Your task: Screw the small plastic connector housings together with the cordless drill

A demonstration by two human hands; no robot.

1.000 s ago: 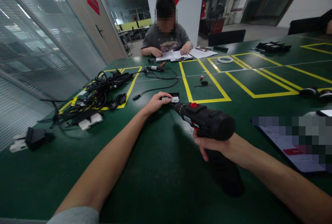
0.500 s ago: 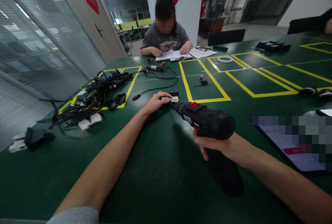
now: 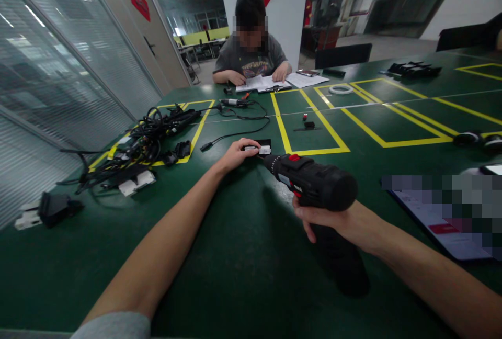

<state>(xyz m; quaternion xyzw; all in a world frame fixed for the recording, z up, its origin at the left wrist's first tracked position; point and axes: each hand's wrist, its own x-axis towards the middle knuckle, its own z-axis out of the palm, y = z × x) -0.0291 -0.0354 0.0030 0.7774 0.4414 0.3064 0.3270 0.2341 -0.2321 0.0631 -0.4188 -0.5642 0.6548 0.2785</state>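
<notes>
My right hand [image 3: 327, 218] is closed round the grip of a black cordless drill [image 3: 314, 178] with red switches. The drill points left and away from me. Its bit ends close to a small black part with a white label [image 3: 265, 149] on the green table; whether the bit touches it I cannot tell. My left hand [image 3: 239, 154] grips that part from the left, fingers over its top and thumb along the near side. The hand hides the part's left end.
Tangled black cables [image 3: 145, 143] lie at the left, with a black-and-white part [image 3: 137, 182] before them. A loose cable [image 3: 243, 130] runs behind my left hand. A tablet [image 3: 443, 218] lies at the right. Across the table a person [image 3: 251, 48] sits over papers [image 3: 261, 83].
Both hands, the drill and the small part stay in practically the same place. Only a very slight shift of the whole view shows.
</notes>
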